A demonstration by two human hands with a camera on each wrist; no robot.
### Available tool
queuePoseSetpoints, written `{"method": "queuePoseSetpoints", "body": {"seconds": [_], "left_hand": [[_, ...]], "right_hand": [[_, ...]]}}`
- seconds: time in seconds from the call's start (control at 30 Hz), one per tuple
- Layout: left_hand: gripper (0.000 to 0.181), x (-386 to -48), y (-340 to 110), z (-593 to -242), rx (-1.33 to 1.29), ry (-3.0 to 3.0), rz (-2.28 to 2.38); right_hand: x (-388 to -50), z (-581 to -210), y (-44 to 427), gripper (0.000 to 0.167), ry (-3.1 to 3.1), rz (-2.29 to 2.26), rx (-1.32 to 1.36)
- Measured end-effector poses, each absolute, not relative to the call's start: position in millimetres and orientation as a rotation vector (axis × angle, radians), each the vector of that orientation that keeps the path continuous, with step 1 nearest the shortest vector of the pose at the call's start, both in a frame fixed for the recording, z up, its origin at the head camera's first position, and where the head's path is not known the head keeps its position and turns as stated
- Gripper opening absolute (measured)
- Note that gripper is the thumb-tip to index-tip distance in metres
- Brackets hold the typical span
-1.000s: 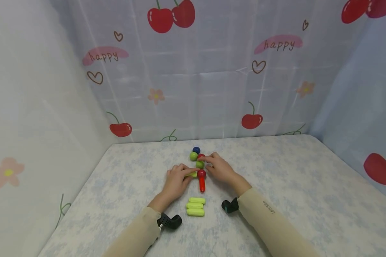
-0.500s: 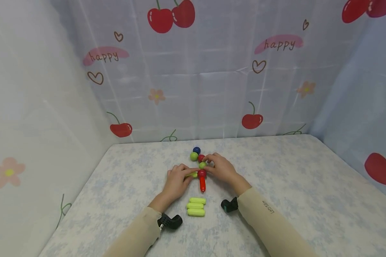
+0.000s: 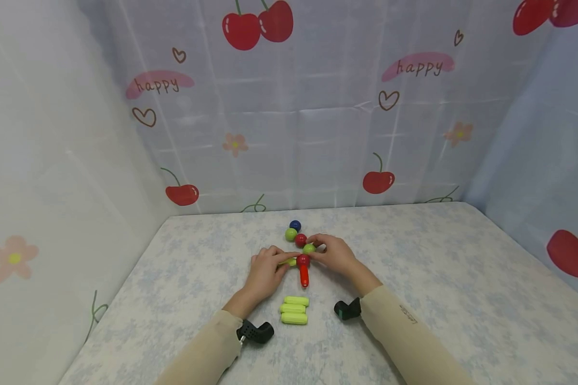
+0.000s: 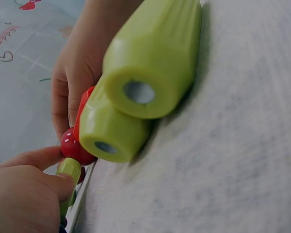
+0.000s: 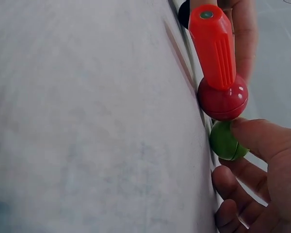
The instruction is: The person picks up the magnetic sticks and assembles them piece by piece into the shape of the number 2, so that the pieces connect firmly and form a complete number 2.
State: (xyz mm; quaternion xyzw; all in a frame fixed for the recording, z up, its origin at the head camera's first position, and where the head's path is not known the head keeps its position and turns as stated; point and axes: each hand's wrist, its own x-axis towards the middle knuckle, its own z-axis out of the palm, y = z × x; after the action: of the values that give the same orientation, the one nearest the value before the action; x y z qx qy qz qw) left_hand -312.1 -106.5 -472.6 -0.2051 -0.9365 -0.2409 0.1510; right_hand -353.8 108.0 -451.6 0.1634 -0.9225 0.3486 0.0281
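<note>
My left hand (image 3: 264, 271) pinches a yellow-green magnetic rod (image 4: 68, 171), its index finger reaching out to a red ball (image 3: 303, 260). From that ball a red rod (image 5: 214, 46) points toward me on the table. Between thumb and fingers my right hand (image 3: 336, 255) pinches a green ball (image 5: 226, 141), close by the red ball; whether they touch I cannot tell. Just beyond are another red ball (image 3: 301, 240), a second green ball (image 3: 291, 234) and a blue ball (image 3: 295, 225). The left fingers partly cover the yellow-green rod.
Three yellow-green rods (image 3: 294, 309) lie side by side on the table, nearer to me than the red rod. Each wrist wears a black camera, the left camera (image 3: 256, 332) and the right camera (image 3: 348, 309). A printed curtain (image 3: 313, 133) hangs behind the table (image 3: 414, 256).
My right hand has taken the green ball between thumb and fingers and moved it slightly right, away from the farther red ball. The left hand has stayed in place.
</note>
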Motion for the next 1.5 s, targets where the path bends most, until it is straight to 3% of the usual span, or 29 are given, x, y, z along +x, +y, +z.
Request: {"method": "queuePoseSetpoints", "body": {"seconds": [0.23,0.83,1.5], "left_hand": [[0.033,-314,-106,-474,-0.579,-2.690,-0.722],[0.035,-314,-106,-473,-0.564,-2.702,-0.752],[0.034,-314,-106,-473,-0.556,-2.687,-0.752]], "right_hand": [[-343,-448,115,0.025,-2.809,1.096,0.545],[-288,-446,134,0.028,-2.754,1.446,0.659],[-279,-465,131,0.028,-2.641,1.617,0.933]]}}
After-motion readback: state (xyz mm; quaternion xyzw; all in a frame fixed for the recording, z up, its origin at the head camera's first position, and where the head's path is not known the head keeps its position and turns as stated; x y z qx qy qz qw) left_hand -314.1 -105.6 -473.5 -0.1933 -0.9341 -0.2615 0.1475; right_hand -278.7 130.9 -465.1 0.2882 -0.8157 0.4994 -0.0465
